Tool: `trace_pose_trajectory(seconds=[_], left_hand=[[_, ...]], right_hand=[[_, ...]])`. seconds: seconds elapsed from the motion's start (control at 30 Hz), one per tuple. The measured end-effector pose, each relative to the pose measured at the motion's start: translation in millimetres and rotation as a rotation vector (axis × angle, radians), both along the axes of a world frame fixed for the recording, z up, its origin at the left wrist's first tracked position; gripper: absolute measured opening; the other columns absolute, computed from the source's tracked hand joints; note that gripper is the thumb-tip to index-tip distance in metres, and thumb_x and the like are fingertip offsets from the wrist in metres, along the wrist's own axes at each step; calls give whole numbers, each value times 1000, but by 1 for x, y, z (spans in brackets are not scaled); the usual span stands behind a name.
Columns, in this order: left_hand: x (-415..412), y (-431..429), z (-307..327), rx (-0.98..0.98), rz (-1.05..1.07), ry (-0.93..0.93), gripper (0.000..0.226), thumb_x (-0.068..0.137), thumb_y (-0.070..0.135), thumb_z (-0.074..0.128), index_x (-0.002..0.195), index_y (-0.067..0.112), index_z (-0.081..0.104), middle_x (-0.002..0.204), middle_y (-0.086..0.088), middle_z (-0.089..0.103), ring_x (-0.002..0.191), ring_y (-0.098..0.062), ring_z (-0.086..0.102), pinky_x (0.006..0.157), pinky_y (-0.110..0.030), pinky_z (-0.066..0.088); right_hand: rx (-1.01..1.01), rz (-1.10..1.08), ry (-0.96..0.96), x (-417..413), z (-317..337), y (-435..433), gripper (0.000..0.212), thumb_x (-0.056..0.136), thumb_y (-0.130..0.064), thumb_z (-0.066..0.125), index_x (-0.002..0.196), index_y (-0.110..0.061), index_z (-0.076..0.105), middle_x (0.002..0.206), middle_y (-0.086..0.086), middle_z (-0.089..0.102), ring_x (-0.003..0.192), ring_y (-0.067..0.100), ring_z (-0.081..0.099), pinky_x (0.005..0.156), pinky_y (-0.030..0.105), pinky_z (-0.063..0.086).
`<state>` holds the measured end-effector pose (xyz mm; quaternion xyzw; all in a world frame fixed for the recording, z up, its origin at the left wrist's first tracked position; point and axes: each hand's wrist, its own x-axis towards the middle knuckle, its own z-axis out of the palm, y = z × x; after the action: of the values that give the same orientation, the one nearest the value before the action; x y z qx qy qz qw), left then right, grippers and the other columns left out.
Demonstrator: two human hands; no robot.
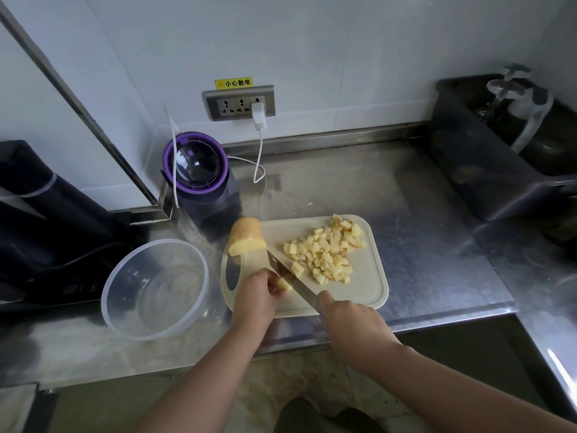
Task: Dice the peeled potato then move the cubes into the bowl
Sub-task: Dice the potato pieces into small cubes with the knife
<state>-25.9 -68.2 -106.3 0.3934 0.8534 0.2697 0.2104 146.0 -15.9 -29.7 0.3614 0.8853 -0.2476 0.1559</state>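
Left hand (260, 290) is pinching a potato piece (284, 285) on the cutting board (368, 276) as the right hand (349, 317) is gripping the knife (292, 278) beside those fingers (271, 276), risking a nick if it slips.

Steel desk (421, 220), as I view it: cream cutting board (368, 282) at front centre; clear bowl (156, 289) just left of it; purple-lidded blender (195, 170) behind, its white cable (260, 170) trailing on the steel; dark bin (487, 170) far right; black appliance (46, 229) far left.
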Motion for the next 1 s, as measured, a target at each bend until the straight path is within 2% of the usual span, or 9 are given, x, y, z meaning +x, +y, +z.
trace_pose_trajectory(seconds=[0.2,0.33,0.53,0.67,0.8,0.87,1.0], left_hand=[[-3,1,-3,0,-17,29,14,83,23,74,93,14,71,88,2,72,83,-15,66,77,-34,56],[-3,2,-5,-4,-23,44,14,84,24,72,94,14,71,89,2,72,84,-15,66,77,-35,56],[-3,2,-5,-12,-46,83,9,85,15,69,93,13,69,92,0,71,86,-15,65,77,-32,54],[-5,1,-6,-29,-55,65,13,85,15,69,97,14,67,95,0,70,88,-15,65,79,-33,54],[0,5,-5,-49,-59,86,25,86,20,68,110,18,60,103,3,67,95,-15,64,83,-32,54],[1,9,-4,-48,-40,84,30,87,23,68,116,17,60,107,3,67,97,-15,64,82,-31,55],[3,23,-1,-29,-33,70,31,87,25,68,117,19,59,108,4,67,95,-14,64,81,-29,55]], right_hand=[[-10,6,-21,-2,-3,1,45,98,-13,53,137,-24,33,93,-3,59,75,10,61,64,20,52],[-10,18,-22,-4,-6,3,44,100,-16,52,138,-23,33,93,-4,57,73,8,59,59,14,45],[-51,18,-74,-12,-19,2,41,101,-21,53,137,-24,33,94,-2,60,74,9,61,61,17,49],[-34,9,-76,-10,-20,3,42,100,-22,55,136,-25,33,92,-4,57,70,7,56,55,14,42],[-23,-46,-45,-4,-19,6,40,98,-15,54,132,-26,35,89,-5,56,73,8,59,60,19,49],[7,-62,-35,0,-14,12,42,97,-11,54,132,-24,34,85,-6,52,69,8,55,59,20,45],[77,-107,-47,7,-1,29,46,94,-11,56,132,-22,33,77,-5,47,61,10,52,58,24,47]])
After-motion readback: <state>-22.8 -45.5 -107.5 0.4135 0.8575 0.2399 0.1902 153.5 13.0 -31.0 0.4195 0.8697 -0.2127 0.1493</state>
